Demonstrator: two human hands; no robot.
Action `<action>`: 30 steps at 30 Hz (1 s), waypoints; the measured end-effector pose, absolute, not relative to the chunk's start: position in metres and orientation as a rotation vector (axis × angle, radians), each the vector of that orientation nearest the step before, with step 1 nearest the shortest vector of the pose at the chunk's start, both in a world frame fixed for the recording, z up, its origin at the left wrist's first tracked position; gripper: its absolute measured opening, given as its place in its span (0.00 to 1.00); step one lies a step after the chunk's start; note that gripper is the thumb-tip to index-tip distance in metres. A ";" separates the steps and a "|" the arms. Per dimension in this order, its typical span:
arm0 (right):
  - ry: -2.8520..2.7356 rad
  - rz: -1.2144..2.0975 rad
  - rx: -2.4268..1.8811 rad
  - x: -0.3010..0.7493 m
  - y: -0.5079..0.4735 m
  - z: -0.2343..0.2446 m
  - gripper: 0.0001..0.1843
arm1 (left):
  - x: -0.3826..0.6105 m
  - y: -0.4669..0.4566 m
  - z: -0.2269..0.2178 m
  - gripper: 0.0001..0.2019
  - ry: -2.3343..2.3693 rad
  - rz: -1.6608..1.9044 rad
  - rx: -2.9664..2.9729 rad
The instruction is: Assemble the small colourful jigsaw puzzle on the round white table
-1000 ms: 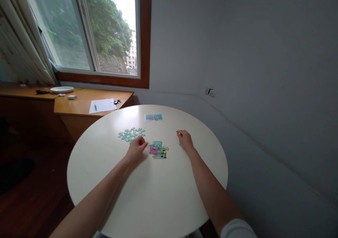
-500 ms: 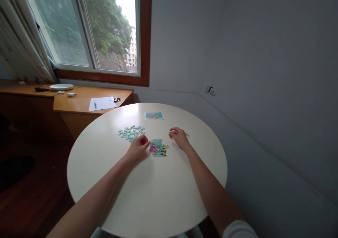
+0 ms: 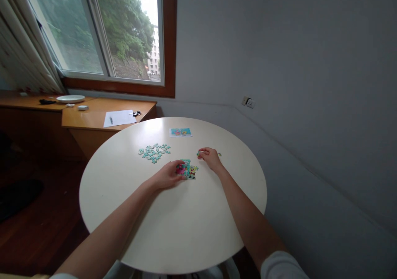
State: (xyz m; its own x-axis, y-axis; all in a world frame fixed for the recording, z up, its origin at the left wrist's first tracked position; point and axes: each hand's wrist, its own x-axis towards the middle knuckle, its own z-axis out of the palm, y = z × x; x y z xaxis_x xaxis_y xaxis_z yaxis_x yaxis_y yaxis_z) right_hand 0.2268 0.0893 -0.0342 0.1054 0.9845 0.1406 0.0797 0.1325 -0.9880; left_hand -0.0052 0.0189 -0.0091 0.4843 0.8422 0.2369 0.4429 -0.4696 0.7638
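Observation:
A partly joined jigsaw puzzle [image 3: 190,172] with cartoon figures lies on the round white table [image 3: 167,225]. My left hand [image 3: 167,175] is at its left side, thumb and fingers spread apart over its edge and covering part of the picture. Whether the fingertips press on it, I cannot tell. To the upper right of the puzzle, my right hand [image 3: 211,159] pinches a small puzzle piece [image 3: 198,155] between thumb and fingers. Another small piece [image 3: 220,154] shows just behind that hand.
Several loose teal puzzle pieces [image 3: 153,152] are spread left of the joined part. A printed picture card [image 3: 180,132] lies at the table's far side. Beyond, a wooden desk [image 3: 83,120] carries paper [image 3: 119,118], keys [image 3: 135,113] and a white plate [image 3: 70,98].
My left hand has moved right, from beside the puzzle onto its left edge, and its fingers have opened. My right hand stays nearly in place with its piece. The view has tilted slightly.

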 end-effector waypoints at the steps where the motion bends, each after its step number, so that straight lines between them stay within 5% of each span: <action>1: -1.243 0.984 -1.209 0.227 0.090 -0.034 0.13 | -0.006 0.019 -0.010 0.25 1.024 0.789 2.141; 30: -1.358 0.953 -1.213 0.220 0.083 -0.029 0.20 | -0.002 0.017 -0.011 0.19 1.406 0.598 2.490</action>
State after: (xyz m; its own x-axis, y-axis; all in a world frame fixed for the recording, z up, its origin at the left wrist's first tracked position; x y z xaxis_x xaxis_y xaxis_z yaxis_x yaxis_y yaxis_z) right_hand 0.2204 0.0829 -0.0287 0.0445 0.9820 0.1836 0.1613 0.1743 -0.9714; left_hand -0.0020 0.0170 -0.0110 0.4596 0.8552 0.2396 0.7658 -0.5182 0.3808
